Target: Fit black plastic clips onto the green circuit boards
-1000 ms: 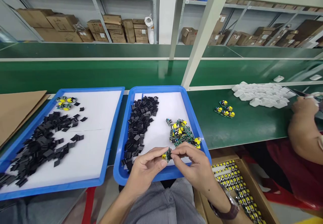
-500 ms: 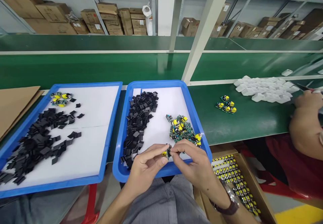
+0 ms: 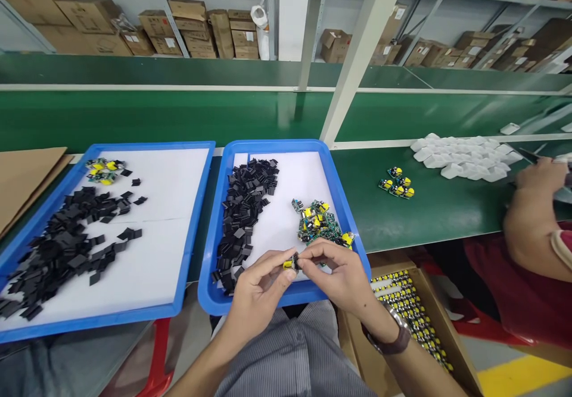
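Note:
Between my two hands, over the near edge of the blue tray (image 3: 206, 278), is a small circuit board (image 3: 291, 263) with a yellow component. My left hand (image 3: 259, 295) pinches it between thumb and fingers. Fingertips of my right hand (image 3: 335, 272) are closed at the board's right side; whether they also hold a small black piece is too small to tell. Just beyond my hands, a pile of circuit boards (image 3: 319, 221) with yellow parts lies on the tray's white lining. Black square pieces (image 3: 243, 206) are heaped along the tray's left side.
To the left stands a second blue tray (image 3: 190, 248) with more black pieces (image 3: 67, 248) and a few boards (image 3: 105, 169). A box of boards (image 3: 411, 307) sits low at right. White plastic parts (image 3: 465, 155) and a co-worker's hand (image 3: 543, 173) are further right.
The board has turned slightly in my fingers, showing more of its yellow part, and my hands have shifted a little left. The co-worker's arm has moved slightly. The view has shifted a bit.

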Tool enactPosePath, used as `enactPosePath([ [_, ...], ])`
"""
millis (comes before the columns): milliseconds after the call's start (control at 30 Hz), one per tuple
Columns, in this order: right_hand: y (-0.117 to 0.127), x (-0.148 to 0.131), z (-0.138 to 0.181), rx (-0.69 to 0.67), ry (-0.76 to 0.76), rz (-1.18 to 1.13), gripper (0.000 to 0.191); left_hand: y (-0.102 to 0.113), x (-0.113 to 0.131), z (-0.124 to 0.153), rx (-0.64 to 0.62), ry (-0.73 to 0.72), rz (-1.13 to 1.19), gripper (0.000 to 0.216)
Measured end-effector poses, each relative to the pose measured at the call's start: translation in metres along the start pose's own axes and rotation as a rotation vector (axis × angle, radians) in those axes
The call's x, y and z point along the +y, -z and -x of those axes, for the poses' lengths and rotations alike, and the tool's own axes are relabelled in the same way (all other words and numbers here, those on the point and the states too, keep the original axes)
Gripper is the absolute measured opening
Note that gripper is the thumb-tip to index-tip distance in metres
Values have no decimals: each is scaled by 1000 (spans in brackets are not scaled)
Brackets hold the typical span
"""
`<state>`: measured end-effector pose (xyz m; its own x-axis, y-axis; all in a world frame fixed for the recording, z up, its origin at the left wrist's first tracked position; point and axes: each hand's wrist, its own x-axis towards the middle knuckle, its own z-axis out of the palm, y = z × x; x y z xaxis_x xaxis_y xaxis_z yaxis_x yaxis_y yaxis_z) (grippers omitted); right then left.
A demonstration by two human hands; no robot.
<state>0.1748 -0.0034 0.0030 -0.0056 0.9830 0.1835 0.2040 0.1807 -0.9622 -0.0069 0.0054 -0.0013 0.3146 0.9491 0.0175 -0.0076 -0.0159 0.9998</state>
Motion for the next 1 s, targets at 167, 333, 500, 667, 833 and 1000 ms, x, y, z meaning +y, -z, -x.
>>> enactPosePath([
  [167, -2, 6, 0, 23, -50, -82, 7, 2, -1, 1, -27, -24, 5, 36],
  [333, 7, 9, 0, -93, -302, -380, 15, 5, -4, 4, -76, -60, -133, 41],
  [500, 16, 10, 2, -144, -427, -468, 25, 3, -5, 5, -31, -242, -279, 45],
  [667, 23, 11, 1, -239, -464, -501, 22, 0, -3, 8, -71, -339, -233, 47],
  [833, 19, 13, -1, -213, -449, -517, 17, 1, -4, 9, -35, -347, -254, 49],
  [1000, 17, 17, -3, -263, -479, -631, 22, 7, -2, 4, -48, -272, -129, 43],
])
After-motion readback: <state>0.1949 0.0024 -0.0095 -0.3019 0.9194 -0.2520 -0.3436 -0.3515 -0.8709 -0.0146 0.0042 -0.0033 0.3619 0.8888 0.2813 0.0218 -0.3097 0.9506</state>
